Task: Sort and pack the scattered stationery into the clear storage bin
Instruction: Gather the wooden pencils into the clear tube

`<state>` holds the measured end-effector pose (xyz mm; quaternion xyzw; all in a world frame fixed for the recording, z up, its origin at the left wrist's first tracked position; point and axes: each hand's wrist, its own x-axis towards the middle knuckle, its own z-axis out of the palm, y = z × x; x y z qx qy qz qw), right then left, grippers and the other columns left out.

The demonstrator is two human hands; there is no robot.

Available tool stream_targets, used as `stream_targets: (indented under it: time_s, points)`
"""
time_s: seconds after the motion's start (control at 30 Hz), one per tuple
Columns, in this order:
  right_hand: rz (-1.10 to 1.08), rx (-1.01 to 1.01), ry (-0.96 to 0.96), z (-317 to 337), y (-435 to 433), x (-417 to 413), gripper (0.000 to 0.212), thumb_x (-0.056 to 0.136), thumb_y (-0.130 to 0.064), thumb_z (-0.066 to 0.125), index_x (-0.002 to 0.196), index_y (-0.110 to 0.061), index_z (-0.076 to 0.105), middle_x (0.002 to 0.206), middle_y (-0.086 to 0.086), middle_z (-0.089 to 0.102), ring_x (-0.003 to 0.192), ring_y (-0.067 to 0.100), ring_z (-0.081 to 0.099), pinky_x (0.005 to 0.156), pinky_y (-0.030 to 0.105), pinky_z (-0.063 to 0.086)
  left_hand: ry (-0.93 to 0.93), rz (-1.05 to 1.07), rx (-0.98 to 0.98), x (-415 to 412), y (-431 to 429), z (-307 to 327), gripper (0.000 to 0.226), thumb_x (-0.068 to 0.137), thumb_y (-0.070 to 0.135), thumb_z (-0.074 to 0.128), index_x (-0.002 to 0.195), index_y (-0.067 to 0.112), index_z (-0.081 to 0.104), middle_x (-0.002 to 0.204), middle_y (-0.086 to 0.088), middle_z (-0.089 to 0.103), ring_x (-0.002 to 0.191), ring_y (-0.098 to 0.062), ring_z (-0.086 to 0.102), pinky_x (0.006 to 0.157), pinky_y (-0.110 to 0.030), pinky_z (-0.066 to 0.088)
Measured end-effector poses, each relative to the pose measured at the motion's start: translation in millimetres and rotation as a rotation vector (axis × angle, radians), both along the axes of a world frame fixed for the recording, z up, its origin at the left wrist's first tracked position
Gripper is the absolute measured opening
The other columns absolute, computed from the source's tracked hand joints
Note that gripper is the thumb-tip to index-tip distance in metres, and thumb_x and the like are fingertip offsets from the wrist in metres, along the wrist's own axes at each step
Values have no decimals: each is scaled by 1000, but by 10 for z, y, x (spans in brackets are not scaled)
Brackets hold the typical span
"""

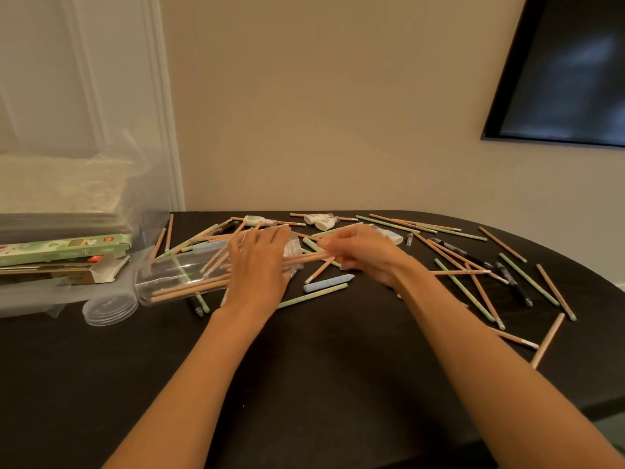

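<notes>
Currently, your left hand (258, 265) grips the clear tube (189, 277) lying near the table's (304, 384) left edge, while your right hand (363, 253) pinches tan pencils (306, 260) at its mouth. The clear storage bin (67, 231) sits at the far-left corner.

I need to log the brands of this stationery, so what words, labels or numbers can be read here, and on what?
None can be read with certainty.
Green pencil box on the stack at left: printed pictures and a small red tag, text too blurred to read.
Clear round lid on the table: faint embossed marks, unreadable.
White correction tapes at the far edge: label print too small.
Pencils: no legible print.
</notes>
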<state>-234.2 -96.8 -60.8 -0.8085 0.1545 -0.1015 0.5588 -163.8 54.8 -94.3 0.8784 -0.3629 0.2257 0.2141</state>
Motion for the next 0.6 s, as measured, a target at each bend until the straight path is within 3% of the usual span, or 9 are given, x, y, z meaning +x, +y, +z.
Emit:
stream_targets:
  time_s: [0.1,0.17,0.23,0.3,0.4,0.47,0.6]
  points:
    - [-172,184,-159,-108,143,122,16,96,-11,49,104,-3,61,110,15,61,99,18,63,73,19,54,10,17,-8,-12,-20,-8,65,87,26,62,144,22,30,146,2,36,135,-20,28,112,-35,15]
    - [-151,146,-126,-198,287,169,30,100,-23,39,119,-6,56,125,13,56,120,21,52,96,28,45,17,31,-13,-18,-39,-28,66,87,25,62,144,21,29,146,1,36,135,-20,29,111,-35,17]
    - [-20,207,-61,-272,398,184,48,102,-36,30,139,-8,42,143,7,43,135,22,36,112,36,27,10,50,-11,-16,-47,-52,66,86,24,63,143,21,29,145,1,37,133,-21,30,109,-35,20]
    - [97,361,-87,-311,414,167,57,101,-42,24,147,-8,24,152,8,29,142,22,23,116,36,16,10,71,-18,-5,-42,-63,64,87,24,62,142,20,30,144,0,38,132,-22,31,109,-35,21]
    - [-29,487,-212,-276,276,145,55,102,-37,26,148,-8,20,152,12,29,141,23,26,115,37,19,19,99,-12,17,-47,-64,66,86,24,63,143,18,29,144,-2,37,133,-24,30,110,-36,20]
    - [-204,368,-218,-273,137,156,43,101,-23,35,142,-8,36,144,11,42,135,24,37,111,39,29,26,112,3,28,-71,-72,68,86,23,64,143,18,28,144,-2,36,133,-24,30,110,-36,21]
    - [-357,-367,-53,-403,-71,215,31,97,-6,40,121,-13,60,124,6,58,109,16,53,92,29,45,39,129,13,65,-134,-113,69,85,20,65,142,19,27,144,-2,36,134,-24,29,109,-37,22]
